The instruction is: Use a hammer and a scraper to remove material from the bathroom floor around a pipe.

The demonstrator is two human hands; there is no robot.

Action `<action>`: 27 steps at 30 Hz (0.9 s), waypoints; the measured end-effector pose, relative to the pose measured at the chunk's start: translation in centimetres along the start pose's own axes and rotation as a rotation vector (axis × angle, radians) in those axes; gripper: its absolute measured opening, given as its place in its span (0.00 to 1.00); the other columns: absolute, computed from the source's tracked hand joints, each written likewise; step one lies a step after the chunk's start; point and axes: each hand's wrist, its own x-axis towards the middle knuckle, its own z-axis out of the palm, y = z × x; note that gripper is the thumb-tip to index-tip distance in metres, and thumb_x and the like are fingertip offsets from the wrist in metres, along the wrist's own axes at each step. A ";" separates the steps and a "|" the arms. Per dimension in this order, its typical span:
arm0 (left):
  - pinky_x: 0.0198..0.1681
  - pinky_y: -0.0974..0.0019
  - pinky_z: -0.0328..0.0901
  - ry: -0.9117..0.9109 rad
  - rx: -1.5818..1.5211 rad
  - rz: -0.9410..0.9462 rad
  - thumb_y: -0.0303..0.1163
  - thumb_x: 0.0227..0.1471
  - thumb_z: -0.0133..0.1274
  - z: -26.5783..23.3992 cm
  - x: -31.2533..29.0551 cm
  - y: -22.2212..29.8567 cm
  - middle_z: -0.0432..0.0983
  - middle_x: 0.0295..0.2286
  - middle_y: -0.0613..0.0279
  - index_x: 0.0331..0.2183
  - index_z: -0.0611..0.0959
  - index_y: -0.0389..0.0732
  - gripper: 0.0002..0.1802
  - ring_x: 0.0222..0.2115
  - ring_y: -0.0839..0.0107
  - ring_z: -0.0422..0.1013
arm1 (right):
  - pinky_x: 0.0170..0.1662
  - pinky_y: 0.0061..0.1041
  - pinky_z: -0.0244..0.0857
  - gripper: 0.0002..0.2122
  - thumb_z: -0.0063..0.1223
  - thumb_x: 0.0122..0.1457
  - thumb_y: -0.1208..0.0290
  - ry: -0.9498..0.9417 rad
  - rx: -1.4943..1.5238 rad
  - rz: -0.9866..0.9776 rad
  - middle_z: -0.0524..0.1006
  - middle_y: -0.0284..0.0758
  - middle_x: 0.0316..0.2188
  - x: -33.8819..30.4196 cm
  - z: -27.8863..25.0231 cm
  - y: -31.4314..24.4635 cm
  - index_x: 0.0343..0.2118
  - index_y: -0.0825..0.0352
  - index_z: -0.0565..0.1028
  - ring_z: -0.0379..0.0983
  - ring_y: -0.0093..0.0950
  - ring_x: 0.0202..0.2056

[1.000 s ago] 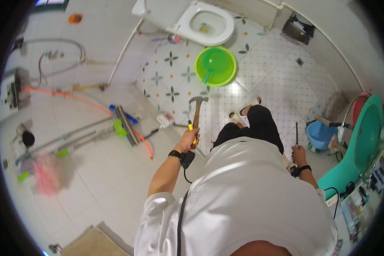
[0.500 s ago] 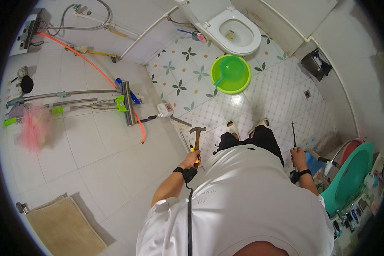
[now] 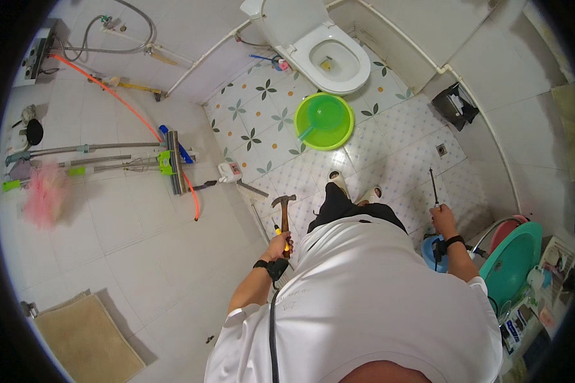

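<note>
My left hand (image 3: 278,245) is closed around the wooden handle of a claw hammer (image 3: 283,210), its metal head pointing up and away from me. A yellow-handled screwdriver (image 3: 276,228) sits in the same grip, alongside the hammer handle. On the other side, my right hand (image 3: 444,219) grips a screwdriver (image 3: 434,185) with a long dark shaft; its handle is mostly hidden by my fingers. A blue basin (image 3: 434,255) shows partly beneath my right wrist.
A white toilet (image 3: 334,64) stands ahead, a lime-green basin (image 3: 324,142) with a green ladle before it. Mops (image 3: 174,163) hang on the left wall. At right are a black bin (image 3: 450,108) and a teal washbasin (image 3: 513,258). A floor drain (image 3: 441,150) lies ahead right.
My feet have shifted in a step, the left one now farther forward. The toilet and basin appear farther left and lower in view. Both hands keep their tools.
</note>
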 end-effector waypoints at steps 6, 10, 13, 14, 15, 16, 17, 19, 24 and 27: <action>0.15 0.70 0.57 -0.022 0.027 -0.001 0.38 0.51 0.48 0.1 1.9 1.6 0.64 0.15 0.67 0.25 0.68 0.44 0.10 0.12 0.73 0.60 | 0.22 0.28 0.62 0.14 0.51 0.49 0.65 0.004 0.014 0.021 0.72 0.39 0.17 -0.6 0.8 -3.5 0.28 0.74 0.69 0.70 0.28 0.18; 0.15 0.66 0.58 -0.103 -0.007 -0.006 0.36 0.50 0.48 -0.5 4.2 3.6 0.64 0.15 0.65 0.24 0.68 0.43 0.09 0.12 0.71 0.60 | 0.26 0.31 0.65 0.15 0.52 0.48 0.64 0.000 -0.085 0.027 0.74 0.43 0.19 -0.5 2.5 -3.9 0.30 0.75 0.71 0.73 0.33 0.21; 0.15 0.66 0.58 -0.123 -0.038 -0.017 0.36 0.50 0.48 -0.1 4.8 5.0 0.64 0.15 0.65 0.24 0.68 0.43 0.09 0.12 0.71 0.60 | 0.36 0.36 0.65 0.18 0.52 0.47 0.62 -0.021 -0.241 -0.012 0.75 0.50 0.27 -0.1 2.6 -4.5 0.31 0.76 0.71 0.73 0.44 0.30; 0.15 0.66 0.58 -0.117 -0.016 0.010 0.36 0.50 0.48 0.0 5.1 5.4 0.64 0.15 0.65 0.24 0.68 0.43 0.09 0.12 0.71 0.60 | 0.36 0.36 0.65 0.18 0.52 0.47 0.62 -0.015 -0.243 -0.003 0.75 0.50 0.27 0.3 2.7 -4.8 0.31 0.76 0.71 0.73 0.44 0.30; 0.15 0.66 0.58 -0.107 0.007 0.035 0.36 0.50 0.48 -0.1 5.2 5.6 0.64 0.15 0.66 0.23 0.68 0.43 0.10 0.13 0.71 0.60 | 0.37 0.36 0.64 0.19 0.52 0.47 0.61 0.003 -0.242 -0.019 0.75 0.51 0.28 0.6 2.8 -5.0 0.32 0.76 0.71 0.72 0.45 0.32; 0.15 0.66 0.58 -0.112 0.017 0.028 0.36 0.50 0.48 -0.5 5.4 6.0 0.64 0.15 0.66 0.23 0.68 0.43 0.10 0.13 0.71 0.60 | 0.38 0.37 0.64 0.19 0.51 0.47 0.61 0.022 -0.238 -0.032 0.75 0.52 0.28 0.6 3.0 -5.8 0.34 0.76 0.71 0.72 0.46 0.33; 0.16 0.66 0.58 -0.114 0.028 0.016 0.36 0.50 0.48 -0.8 5.5 6.5 0.64 0.15 0.66 0.23 0.68 0.43 0.10 0.13 0.71 0.60 | 0.37 0.37 0.64 0.19 0.51 0.48 0.61 0.024 -0.235 -0.037 0.75 0.52 0.29 0.5 3.0 -6.7 0.35 0.76 0.71 0.72 0.46 0.33; 0.16 0.66 0.58 -0.124 0.053 0.000 0.36 0.50 0.48 -0.7 5.6 7.5 0.64 0.15 0.66 0.23 0.68 0.44 0.10 0.14 0.71 0.60 | 0.30 0.32 0.64 0.17 0.52 0.48 0.63 0.075 -0.207 -0.064 0.74 0.45 0.24 0.7 3.1 -7.0 0.33 0.75 0.70 0.70 0.36 0.25; 0.16 0.66 0.58 -0.122 0.084 -0.004 0.37 0.50 0.48 -0.9 6.7 8.7 0.64 0.15 0.67 0.23 0.68 0.44 0.10 0.14 0.72 0.60 | 0.23 0.27 0.64 0.14 0.53 0.49 0.66 0.061 -0.112 0.019 0.73 0.38 0.19 -0.9 2.5 -10.3 0.31 0.74 0.70 0.69 0.26 0.17; 0.16 0.66 0.58 -0.131 0.083 0.022 0.37 0.51 0.47 -0.2 6.4 9.7 0.64 0.15 0.67 0.23 0.68 0.44 0.10 0.14 0.72 0.60 | 0.23 0.27 0.65 0.14 0.52 0.49 0.66 0.046 -0.210 -0.001 0.72 0.38 0.18 0.2 2.9 -7.2 0.31 0.74 0.70 0.69 0.27 0.17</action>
